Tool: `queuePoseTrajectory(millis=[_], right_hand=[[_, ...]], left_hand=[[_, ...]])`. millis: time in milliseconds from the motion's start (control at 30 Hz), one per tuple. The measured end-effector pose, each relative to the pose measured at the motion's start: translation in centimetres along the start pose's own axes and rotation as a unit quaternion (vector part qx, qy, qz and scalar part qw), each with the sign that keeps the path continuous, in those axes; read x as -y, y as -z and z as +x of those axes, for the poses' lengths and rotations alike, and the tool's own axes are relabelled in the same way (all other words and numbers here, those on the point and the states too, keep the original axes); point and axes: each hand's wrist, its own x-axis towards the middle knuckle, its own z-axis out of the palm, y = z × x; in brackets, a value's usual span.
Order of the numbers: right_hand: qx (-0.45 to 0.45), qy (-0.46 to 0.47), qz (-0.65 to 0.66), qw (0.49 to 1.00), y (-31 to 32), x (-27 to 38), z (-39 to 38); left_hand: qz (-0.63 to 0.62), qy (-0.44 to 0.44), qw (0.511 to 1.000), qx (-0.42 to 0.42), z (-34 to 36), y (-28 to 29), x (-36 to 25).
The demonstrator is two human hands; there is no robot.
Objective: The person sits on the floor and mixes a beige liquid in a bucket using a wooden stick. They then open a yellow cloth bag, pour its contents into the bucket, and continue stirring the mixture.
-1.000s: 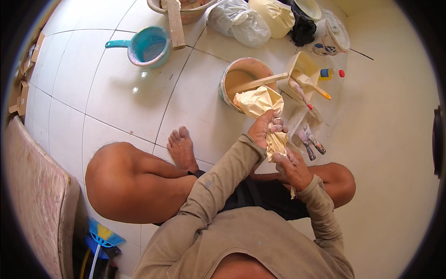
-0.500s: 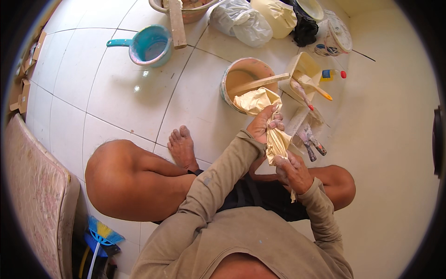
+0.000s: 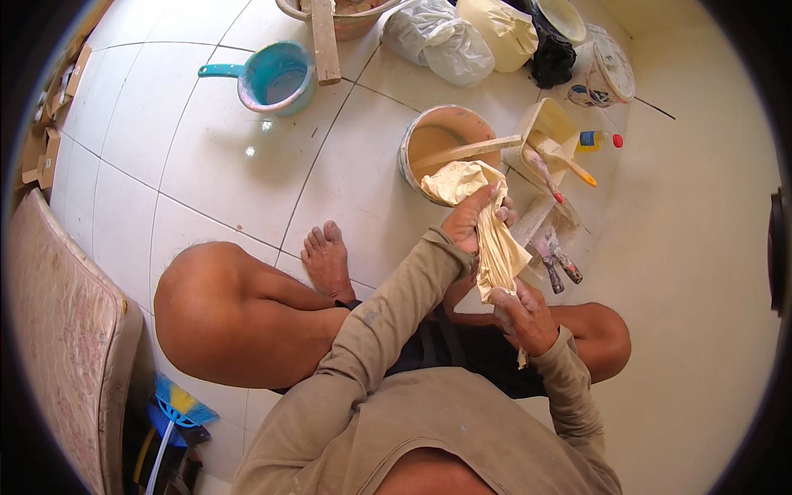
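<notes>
Between my two hands stretches a crumpled cream plastic bag (image 3: 502, 254), its folds gathered lengthwise. My left hand (image 3: 473, 218) is closed round its upper part, and a loose bunched end (image 3: 456, 181) spreads past the fingers, over the near rim of a round bucket (image 3: 407, 157). Lower down, my right hand (image 3: 530, 317) grips the other end, and a thin twisted tail hangs below that fist. Whether anything is inside the bag cannot be seen. A wooden stick (image 3: 470, 151) lies across the bucket, which holds a brownish liquid.
Right of the bucket are a cream tub (image 3: 536, 124) with brushes (image 3: 569, 162), a small yellow bottle (image 3: 589, 141) and dirty scrapers (image 3: 554, 257). A turquoise dipper (image 3: 285, 78) and plastic bags (image 3: 441, 45) stand farther off. A mattress (image 3: 70, 330) leans at left, near a broom (image 3: 183, 403).
The bag between my hands has spread wider and looks less tightly bunched. My right hand has moved slightly down and right; the whole view has shifted a little.
</notes>
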Motion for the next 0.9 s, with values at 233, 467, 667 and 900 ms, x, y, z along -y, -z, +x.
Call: queuePoseTrajectory(millis=[233, 467, 667, 900], right_hand=[[0.006, -0.030, 0.028, 0.999, -0.6, -0.2, -0.5], [0.070, -0.229, 0.115, 0.964, 0.4, -1.3, -1.5], [-0.022, 0.117, -0.141, 0.983, -0.4, -1.7, -2.1], [0.010, 0.015, -0.002, 1.000, -0.3, -0.8, -1.4]], left_hand=[[-0.023, 0.048, 0.996, 0.075, 1.2, 2.9, -1.0], [0.063, -0.011, 0.998, 0.011, 0.0, -0.3, -0.9], [-0.031, 0.025, 0.997, 0.062, 1.4, 1.1, -1.6], [0.025, 0.017, 0.999, 0.018, 1.5, 1.0, -1.8]])
